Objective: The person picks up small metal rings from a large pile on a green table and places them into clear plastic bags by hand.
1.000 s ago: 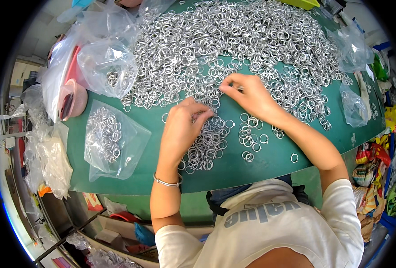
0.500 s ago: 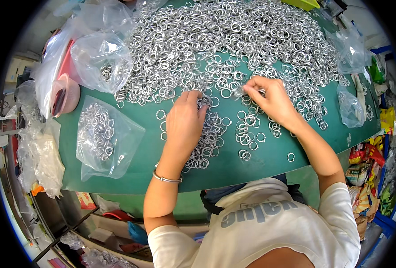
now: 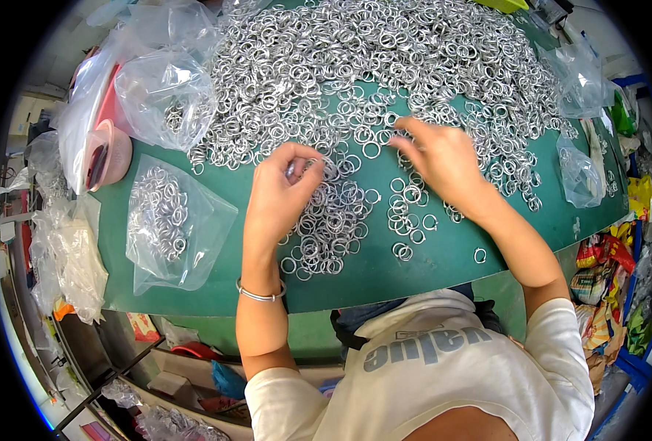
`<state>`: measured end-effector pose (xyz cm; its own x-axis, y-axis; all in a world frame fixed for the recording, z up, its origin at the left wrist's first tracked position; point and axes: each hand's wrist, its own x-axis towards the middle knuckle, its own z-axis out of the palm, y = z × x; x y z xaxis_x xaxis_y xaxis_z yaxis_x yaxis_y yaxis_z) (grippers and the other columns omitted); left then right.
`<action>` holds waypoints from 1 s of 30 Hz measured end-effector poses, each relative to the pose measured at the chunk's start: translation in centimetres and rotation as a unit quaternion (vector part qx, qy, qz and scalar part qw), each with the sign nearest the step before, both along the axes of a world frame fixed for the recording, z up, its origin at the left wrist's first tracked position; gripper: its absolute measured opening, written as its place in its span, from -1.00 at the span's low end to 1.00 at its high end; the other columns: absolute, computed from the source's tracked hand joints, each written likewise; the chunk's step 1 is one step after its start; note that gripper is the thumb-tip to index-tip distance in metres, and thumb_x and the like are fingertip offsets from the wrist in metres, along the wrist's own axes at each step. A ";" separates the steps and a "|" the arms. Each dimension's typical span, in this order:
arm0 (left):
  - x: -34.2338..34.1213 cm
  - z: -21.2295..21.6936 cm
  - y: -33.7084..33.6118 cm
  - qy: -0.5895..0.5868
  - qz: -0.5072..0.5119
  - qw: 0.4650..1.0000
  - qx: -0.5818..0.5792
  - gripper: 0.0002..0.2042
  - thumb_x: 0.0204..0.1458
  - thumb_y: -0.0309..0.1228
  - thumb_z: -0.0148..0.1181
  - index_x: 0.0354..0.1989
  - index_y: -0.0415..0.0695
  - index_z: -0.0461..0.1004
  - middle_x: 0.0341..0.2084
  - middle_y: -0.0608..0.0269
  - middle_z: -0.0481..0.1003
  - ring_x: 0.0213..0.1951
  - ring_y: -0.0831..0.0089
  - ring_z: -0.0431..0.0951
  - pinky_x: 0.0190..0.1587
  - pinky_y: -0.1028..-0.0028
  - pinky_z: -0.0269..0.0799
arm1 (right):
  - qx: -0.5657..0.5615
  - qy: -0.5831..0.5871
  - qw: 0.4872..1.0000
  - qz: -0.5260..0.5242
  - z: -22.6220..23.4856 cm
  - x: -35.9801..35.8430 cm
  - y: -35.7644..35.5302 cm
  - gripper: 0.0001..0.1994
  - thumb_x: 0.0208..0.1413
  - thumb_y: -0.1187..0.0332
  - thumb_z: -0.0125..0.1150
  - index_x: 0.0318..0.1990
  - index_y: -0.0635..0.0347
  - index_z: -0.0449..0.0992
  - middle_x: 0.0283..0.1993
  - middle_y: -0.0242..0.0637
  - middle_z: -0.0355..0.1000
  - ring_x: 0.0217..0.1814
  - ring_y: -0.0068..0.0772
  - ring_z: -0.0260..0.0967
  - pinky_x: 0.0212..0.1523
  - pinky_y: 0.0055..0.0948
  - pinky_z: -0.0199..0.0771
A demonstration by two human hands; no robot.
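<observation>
Rings are pinched in the curled fingers of the left hand (image 3: 278, 198), a small silver stack (image 3: 294, 170) being clamped between thumb and fingertips above the small heap of rings (image 3: 330, 228) lying just below and right of it. To the right of that grip, the right hand (image 3: 440, 158) is spread half open with nothing gripped, its fingertips laid on loose rings at the near edge of the big pile of rings (image 3: 355, 66). Bare green mat (image 3: 443, 268) is left between the small heap and the table's front edge, while further left a filled clear bag (image 3: 172, 220) is laid flat near that edge.
</observation>
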<state>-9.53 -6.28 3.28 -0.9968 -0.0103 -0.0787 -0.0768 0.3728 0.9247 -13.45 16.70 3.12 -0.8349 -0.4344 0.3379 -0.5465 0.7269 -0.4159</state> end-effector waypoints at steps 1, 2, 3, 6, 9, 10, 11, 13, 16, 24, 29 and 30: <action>0.0 -0.3 -0.1 0.008 0.013 1.000 -0.027 -0.96 -0.06 -0.54 0.16 -0.44 -0.23 0.47 -0.68 0.55 0.14 -0.59 0.75 0.10 -0.56 0.68 0.02 | 0.070 -0.005 0.998 0.006 -0.8 0.1 -0.8 -0.77 0.01 0.22 0.18 -0.43 0.20 0.38 -0.57 -0.12 0.43 -0.54 -0.06 0.41 -0.59 -0.21 0.36; 0.0 -0.4 -0.1 0.028 0.007 0.998 -0.061 -0.96 -0.07 -0.55 0.15 -0.43 -0.24 0.46 -0.68 0.53 0.14 -0.59 0.74 0.10 -0.56 0.68 0.03 | 0.125 -0.002 0.992 -0.001 -1.1 0.2 -1.6 -0.75 0.01 0.15 0.17 -0.39 0.16 0.42 -0.63 -0.20 0.40 -0.56 -0.15 0.40 -0.57 -0.25 0.36; 0.0 -0.4 -0.3 0.050 0.004 0.994 -0.096 -0.95 -0.07 -0.56 0.14 -0.42 -0.25 0.46 -0.68 0.51 0.15 -0.60 0.73 0.11 -0.56 0.67 0.04 | 0.149 -0.019 0.989 -0.009 -1.5 0.1 -2.5 -0.75 0.02 0.17 0.17 -0.42 0.17 0.41 -0.63 -0.19 0.40 -0.56 -0.13 0.40 -0.56 -0.25 0.35; 0.0 -0.8 -0.8 0.096 -0.007 0.984 -0.153 -0.92 -0.08 -0.58 0.11 -0.38 -0.26 0.45 -0.69 0.45 0.15 -0.60 0.71 0.13 -0.56 0.65 0.06 | 0.144 -0.046 0.988 -0.005 -1.8 -0.4 -2.6 -0.77 0.03 0.23 0.16 -0.47 0.20 0.40 -0.64 -0.17 0.39 -0.55 -0.09 0.39 -0.54 -0.22 0.36; 0.1 -0.8 -0.8 0.104 0.010 0.985 -0.138 -0.89 -0.08 -0.61 0.08 -0.35 -0.25 0.46 -0.68 0.44 0.15 -0.59 0.70 0.14 -0.56 0.62 0.08 | -0.044 -0.159 0.984 0.060 -1.5 -0.9 -0.9 -0.87 0.00 0.39 0.11 -0.49 0.26 0.40 -0.55 -0.26 0.43 -0.61 -0.29 0.36 -0.52 -0.27 0.37; 0.1 -0.8 -0.6 0.102 0.020 0.987 -0.125 -0.87 -0.08 -0.62 0.07 -0.34 -0.24 0.46 -0.67 0.44 0.15 -0.59 0.70 0.14 -0.56 0.62 0.09 | -0.175 -0.229 0.953 0.096 -1.4 -0.9 -0.4 -0.89 -0.02 0.42 0.10 -0.48 0.27 0.39 -0.49 -0.31 0.44 -0.62 -0.38 0.35 -0.51 -0.31 0.37; 0.0 -0.8 -0.3 0.111 0.011 0.985 -0.131 -0.85 -0.09 -0.61 0.12 -0.31 -0.22 0.47 -0.64 0.37 0.21 -0.57 0.63 0.21 -0.54 0.57 0.15 | -0.255 -0.267 0.921 0.125 -1.6 -1.2 0.1 -0.91 -0.01 0.42 0.06 -0.43 0.27 0.38 -0.43 -0.36 0.41 -0.62 -0.52 0.24 -0.65 -0.50 0.26; 0.1 -1.1 0.9 0.191 -0.008 0.966 -0.172 -0.82 -0.11 -0.58 0.18 -0.27 -0.21 0.48 -0.59 0.28 0.26 -0.56 0.51 0.27 -0.51 0.53 0.19 | -0.431 -0.500 0.742 0.115 0.0 -1.5 1.1 -0.89 0.01 0.41 0.07 -0.38 0.26 0.41 -0.43 -0.34 0.40 -0.60 -0.56 0.22 -0.74 -0.59 0.13; 0.4 -1.3 3.0 0.224 -0.058 0.938 -0.259 -0.72 -0.17 -0.47 0.29 -0.22 -0.17 0.50 -0.45 0.17 0.31 -0.39 0.29 0.34 -0.36 0.40 0.21 | -0.527 -0.599 0.595 0.097 0.9 -1.5 0.4 -0.87 0.03 0.39 0.08 -0.28 0.23 0.43 -0.42 -0.32 0.40 -0.65 -0.66 0.13 -0.81 -0.75 -0.07; 0.4 -2.3 4.9 0.228 -0.072 0.896 -0.375 -0.77 -0.20 -0.50 0.25 -0.31 -0.25 0.49 -0.42 0.19 0.31 -0.28 0.27 0.34 -0.27 0.31 0.14 | 0.096 -0.012 0.991 0.090 -1.8 -2.0 -3.1 -0.86 -0.10 0.38 0.20 -0.34 0.17 0.52 -0.44 -0.23 0.41 -0.45 -0.12 0.40 -0.45 -0.22 0.40; 0.2 -3.0 4.1 0.279 -0.023 0.901 -0.332 -0.88 -0.10 -0.54 0.18 -0.35 -0.26 0.47 -0.54 0.23 0.31 -0.41 0.37 0.35 -0.34 0.40 0.20 | -0.197 -0.108 0.970 0.096 -1.6 -2.4 -1.8 -0.89 0.03 0.38 0.12 -0.44 0.22 0.46 -0.54 -0.40 0.32 -0.59 -0.43 0.30 -0.64 -0.45 0.23; 0.2 -2.7 4.1 0.238 0.002 0.944 -0.230 -0.90 -0.07 -0.55 0.15 -0.36 -0.25 0.46 -0.55 0.27 0.30 -0.43 0.43 0.33 -0.37 0.44 0.21 | -0.288 -0.186 0.935 0.086 -0.6 -2.5 -1.1 -0.88 0.07 0.37 0.11 -0.44 0.21 0.45 -0.56 -0.46 0.29 -0.63 -0.53 0.25 -0.68 -0.52 0.17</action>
